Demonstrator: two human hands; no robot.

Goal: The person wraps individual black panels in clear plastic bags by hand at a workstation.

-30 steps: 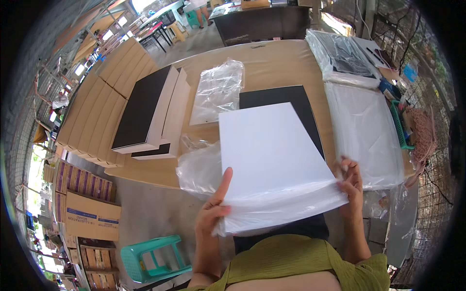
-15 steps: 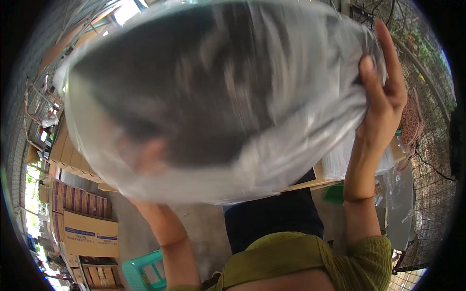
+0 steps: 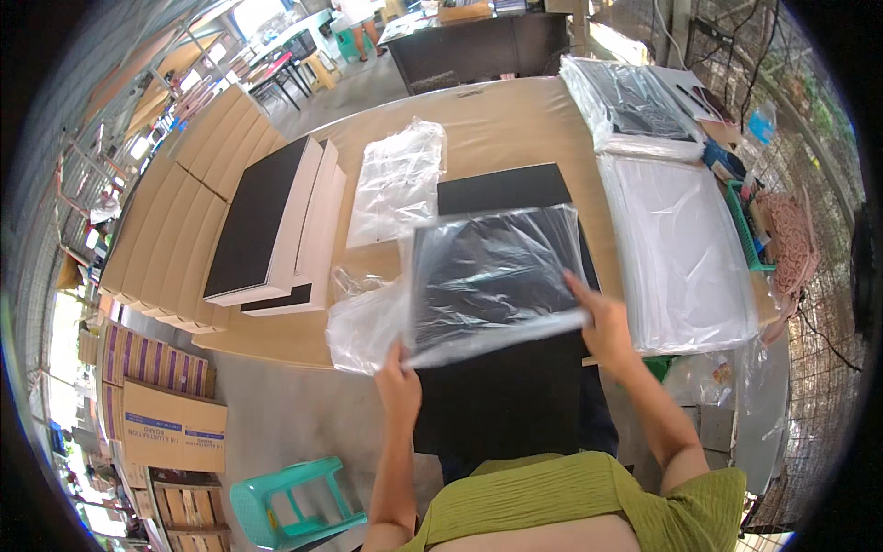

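Over the near edge of the table I hold a black board in a clear plastic bag. My left hand is closed on the bag's lower left corner, thumb uppermost. My right hand grips the right edge, fingers partly hidden by the board. Beneath it lie bare black boards; one shows behind the bag, and another juts over the table edge toward my lap. Left of the bag lies crumpled clear plastic, and farther off flat clear plastic bags.
Stacks of black-topped boards and a row of cartons stand at left. On the right are a stack of clear plastic, bagged boards and a green basket. A teal stool stands on the floor.
The bagged board has come down from close before the camera to table height, lying flatter. Both hands have lowered with it, and the table behind has come into view.
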